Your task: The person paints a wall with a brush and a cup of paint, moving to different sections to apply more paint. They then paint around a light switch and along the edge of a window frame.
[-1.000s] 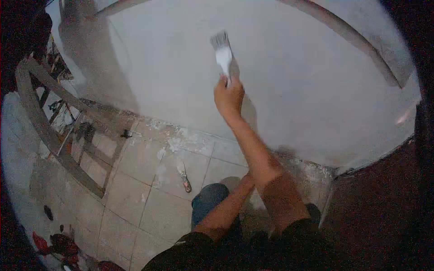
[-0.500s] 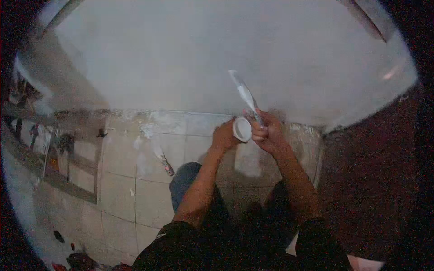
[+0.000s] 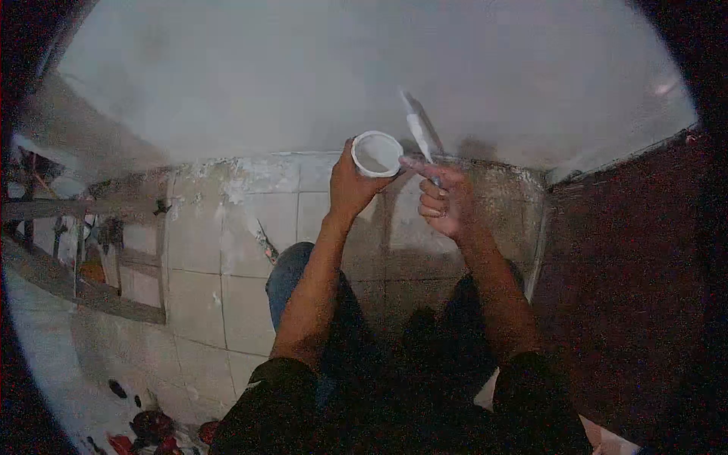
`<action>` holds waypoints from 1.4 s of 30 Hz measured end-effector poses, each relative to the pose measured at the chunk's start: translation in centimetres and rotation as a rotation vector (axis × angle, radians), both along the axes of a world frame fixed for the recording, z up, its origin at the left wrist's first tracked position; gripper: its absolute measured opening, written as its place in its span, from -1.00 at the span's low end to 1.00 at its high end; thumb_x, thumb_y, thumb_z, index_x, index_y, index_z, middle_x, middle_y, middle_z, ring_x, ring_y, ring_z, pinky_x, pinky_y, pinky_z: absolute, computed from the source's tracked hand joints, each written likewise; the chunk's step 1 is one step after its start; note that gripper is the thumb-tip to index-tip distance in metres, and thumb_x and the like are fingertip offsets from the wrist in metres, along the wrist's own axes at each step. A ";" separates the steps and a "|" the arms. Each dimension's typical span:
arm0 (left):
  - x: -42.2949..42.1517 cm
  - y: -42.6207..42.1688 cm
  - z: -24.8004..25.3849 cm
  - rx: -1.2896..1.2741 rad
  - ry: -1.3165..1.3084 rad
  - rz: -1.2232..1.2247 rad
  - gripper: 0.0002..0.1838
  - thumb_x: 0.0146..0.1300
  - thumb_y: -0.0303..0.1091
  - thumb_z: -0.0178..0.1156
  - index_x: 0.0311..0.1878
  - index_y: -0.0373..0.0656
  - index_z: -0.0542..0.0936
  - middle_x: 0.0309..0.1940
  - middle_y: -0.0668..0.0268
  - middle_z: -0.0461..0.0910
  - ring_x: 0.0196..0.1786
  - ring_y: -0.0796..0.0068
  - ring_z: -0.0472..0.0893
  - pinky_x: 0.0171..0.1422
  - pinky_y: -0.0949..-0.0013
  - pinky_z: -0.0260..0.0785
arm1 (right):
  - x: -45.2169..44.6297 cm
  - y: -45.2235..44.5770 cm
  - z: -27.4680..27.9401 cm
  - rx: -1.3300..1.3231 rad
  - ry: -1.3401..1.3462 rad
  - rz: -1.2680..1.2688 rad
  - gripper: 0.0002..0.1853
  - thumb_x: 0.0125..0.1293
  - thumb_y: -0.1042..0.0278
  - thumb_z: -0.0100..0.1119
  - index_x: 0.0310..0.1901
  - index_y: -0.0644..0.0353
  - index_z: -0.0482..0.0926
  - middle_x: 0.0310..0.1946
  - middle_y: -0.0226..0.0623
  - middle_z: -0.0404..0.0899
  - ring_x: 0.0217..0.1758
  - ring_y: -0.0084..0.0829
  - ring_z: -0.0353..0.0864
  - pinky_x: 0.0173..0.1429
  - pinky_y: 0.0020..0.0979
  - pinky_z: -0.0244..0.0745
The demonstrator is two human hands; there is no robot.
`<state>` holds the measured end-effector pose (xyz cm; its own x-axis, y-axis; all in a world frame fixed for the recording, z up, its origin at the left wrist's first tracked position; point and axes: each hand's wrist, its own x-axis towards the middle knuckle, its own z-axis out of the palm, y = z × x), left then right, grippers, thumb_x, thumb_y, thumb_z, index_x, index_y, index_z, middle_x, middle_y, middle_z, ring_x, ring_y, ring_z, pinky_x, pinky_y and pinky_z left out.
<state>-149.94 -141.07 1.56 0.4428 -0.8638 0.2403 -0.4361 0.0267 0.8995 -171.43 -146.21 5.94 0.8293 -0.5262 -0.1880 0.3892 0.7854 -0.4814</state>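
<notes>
My left hand (image 3: 353, 188) is wrapped round a white tub (image 3: 367, 168), with the round opening facing me. Pale material shows inside it. In my right hand (image 3: 449, 203) is a putty knife (image 3: 422, 135), pointing up towards the wall, its blade coated with white. One finger of the right hand reaches out to the tub's rim, close to or touching it. Beyond both hands rises a pale wall (image 3: 265, 83). On the floor beside my left knee lies a second tool with a whitish blade and a dark handle (image 3: 269, 252).
White smears and crumbs mark the tiled floor (image 3: 197, 292) along the wall's foot. A wooden frame (image 3: 121, 307) stands at the left. Dark and red objects (image 3: 152, 428), blurred, lie at the lower left. At the right is a dark reddish surface (image 3: 622, 288).
My left hand has lifted the tub up and to the left, away from the right hand, and its opening shows more fully. The right hand keeps the putty knife, its index finger now extended.
</notes>
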 end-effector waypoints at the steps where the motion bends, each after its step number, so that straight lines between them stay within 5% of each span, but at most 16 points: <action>1: 0.0 -0.1 -0.1 -0.029 -0.019 0.026 -0.11 -0.09 0.01 0.71 0.25 -0.20 0.50 0.09 0.02 0.72 0.16 0.01 0.72 0.19 0.07 0.58 | 0.4 0.2 0.9 -0.009 0.089 -0.002 -0.37 0.58 0.13 -0.01 0.55 0.30 0.27 -0.68 -0.65 0.08 -0.73 -0.67 0.01 -0.63 -0.52 0.05; 3: 0.3 -0.2 -0.2 -0.062 0.047 0.000 -0.11 -0.10 0.00 0.72 0.24 -0.22 0.50 0.09 0.02 0.72 0.17 0.03 0.73 0.20 0.07 0.58 | 0.7 0.4 1.1 -0.016 0.177 0.000 -0.38 0.57 0.14 -0.01 0.53 0.30 0.31 -0.68 -0.66 0.05 -0.73 -0.68 0.00 -0.63 -0.53 0.05; 5: 0.2 0.1 1.0 -0.102 0.115 -0.030 -0.12 -0.10 -0.01 0.73 0.22 -0.23 0.50 0.09 0.01 0.72 0.17 0.05 0.73 0.21 0.08 0.59 | 0.8 0.8 0.7 -0.062 0.263 -0.061 -0.33 0.60 -0.11 -0.05 0.48 0.28 0.41 -0.65 -0.73 0.06 -0.72 -0.74 0.00 -0.63 -0.58 0.00; 9: 0.0 0.0 1.2 -0.084 0.113 0.046 -0.16 -0.09 -0.06 0.73 0.19 -0.22 0.52 0.06 0.05 0.74 0.15 0.11 0.74 0.19 0.10 0.59 | 0.2 0.6 -0.1 -0.073 0.343 -0.057 -0.35 0.63 -0.09 -0.10 0.49 0.27 0.40 -0.62 -0.71 0.10 -0.70 -0.75 0.01 -0.60 -0.58 0.04; 12: -0.3 0.0 0.2 -0.096 0.117 0.031 -0.18 -0.08 -0.06 0.73 0.18 -0.20 0.53 0.05 0.07 0.74 0.13 0.14 0.74 0.20 0.12 0.59 | -0.4 0.7 -2.2 -0.009 0.119 -0.002 -0.38 0.60 -0.03 -0.07 0.46 0.26 0.44 -0.59 -0.68 0.15 -0.70 -0.71 0.04 -0.57 -0.55 0.07; 17: -0.7 -0.1 0.3 -0.101 0.179 0.001 -0.19 -0.07 -0.05 0.74 0.17 -0.22 0.53 0.04 0.07 0.74 0.12 0.16 0.74 0.19 0.14 0.58 | 1.3 2.4 0.2 0.012 0.550 -0.162 -0.51 0.44 0.07 0.15 0.32 0.04 0.56 -0.54 -0.62 0.20 -0.55 -0.63 0.23 -0.45 -0.46 0.21; 21: -0.6 -0.2 -0.1 -0.115 0.254 0.008 -0.22 -0.06 -0.10 0.74 0.15 -0.22 0.52 0.02 0.08 0.74 0.12 0.19 0.74 0.18 0.16 0.59 | 0.9 1.9 -2.2 0.002 0.363 -0.060 -0.58 0.38 0.08 0.23 0.21 0.01 0.60 -0.51 -0.58 0.23 -0.54 -0.62 0.26 -0.45 -0.47 0.21; 23: -0.3 0.3 0.8 -0.126 0.257 0.019 -0.22 -0.06 -0.11 0.74 0.14 -0.22 0.52 0.02 0.09 0.74 0.12 0.20 0.74 0.18 0.17 0.59 | 2.0 2.4 -2.2 0.156 0.519 -0.290 -0.62 0.40 0.09 0.20 0.14 0.07 0.59 -0.52 -0.54 0.26 -0.61 -0.62 0.19 -0.51 -0.49 0.14; 26: -1.9 -0.6 0.9 -0.082 0.148 0.052 -0.21 -0.06 -0.12 0.74 0.15 -0.22 0.51 0.03 0.09 0.74 0.11 0.21 0.74 0.19 0.17 0.59 | 0.6 1.2 -0.8 0.120 0.454 -0.240 -0.64 0.49 0.13 0.08 0.17 0.12 0.57 -0.67 -0.65 0.08 -0.71 -0.64 -0.02 -0.57 -0.46 0.01; 30: -1.5 -1.0 -0.4 -0.074 0.177 -0.001 -0.18 -0.07 -0.10 0.74 0.18 -0.23 0.50 0.06 0.08 0.72 0.14 0.18 0.73 0.23 0.15 0.57 | 0.6 1.5 -0.6 0.009 0.305 -0.131 -0.68 0.50 0.10 0.06 0.10 0.09 0.58 -0.66 -0.64 0.10 -0.70 -0.65 -0.01 -0.57 -0.46 0.00; 32: -1.5 -0.9 -0.2 -0.054 0.202 0.001 -0.16 -0.07 -0.10 0.74 0.20 -0.24 0.49 0.08 0.07 0.71 0.16 0.18 0.71 0.26 0.14 0.54 | 0.5 0.9 -2.6 -0.037 0.531 -0.210 -0.54 0.41 -0.05 0.19 0.25 -0.08 0.58 -0.33 -0.44 0.44 -0.50 -0.51 0.38 -0.45 -0.43 0.33; 36: -1.8 -1.4 -0.6 -0.057 0.187 0.033 -0.16 -0.07 -0.12 0.73 0.23 -0.20 0.49 0.11 0.09 0.70 0.16 0.16 0.71 0.26 0.14 0.55 | -1.5 -1.3 -3.5 -0.043 0.507 -0.208 -0.50 0.42 -0.16 0.16 0.27 -0.13 0.56 -0.32 -0.45 0.45 -0.48 -0.52 0.40 -0.43 -0.45 0.38; 39: -1.5 -0.6 0.3 -0.064 0.043 0.028 -0.13 -0.11 -0.10 0.75 0.23 -0.19 0.49 0.09 0.06 0.70 0.17 0.07 0.71 0.23 0.10 0.56 | -3.0 -2.1 -2.6 -0.164 0.626 -0.249 -0.54 0.41 0.01 0.25 0.29 -0.08 0.57 -0.23 -0.36 0.56 -0.37 -0.45 0.57 -0.34 -0.37 0.53; 41: -1.2 -0.3 0.4 -0.071 -0.065 0.040 -0.12 -0.14 -0.08 0.76 0.22 -0.18 0.50 0.05 0.04 0.71 0.17 0.01 0.71 0.20 0.06 0.58 | -3.5 -2.3 -2.3 -1.168 0.871 -0.352 -0.55 0.52 -0.11 0.16 0.04 0.13 0.73 -0.51 -0.56 0.33 -0.53 -0.61 0.26 -0.37 -0.47 0.28; 42: -1.0 -0.3 0.2 -0.037 -0.124 0.054 -0.13 -0.14 -0.10 0.75 0.23 -0.18 0.51 0.06 0.05 0.71 0.16 -0.02 0.71 0.18 0.05 0.58 | -4.2 -2.6 -2.1 -1.165 0.869 -0.349 -0.55 0.52 -0.11 0.16 0.04 0.13 0.73 -0.51 -0.56 0.33 -0.53 -0.61 0.26 -0.37 -0.47 0.28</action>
<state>-150.96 -141.41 1.74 0.4530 -0.8291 0.3276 -0.5458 0.0326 0.8373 -175.67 -148.77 3.82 0.4856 -0.8672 0.1102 -0.2575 -0.2624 -0.9300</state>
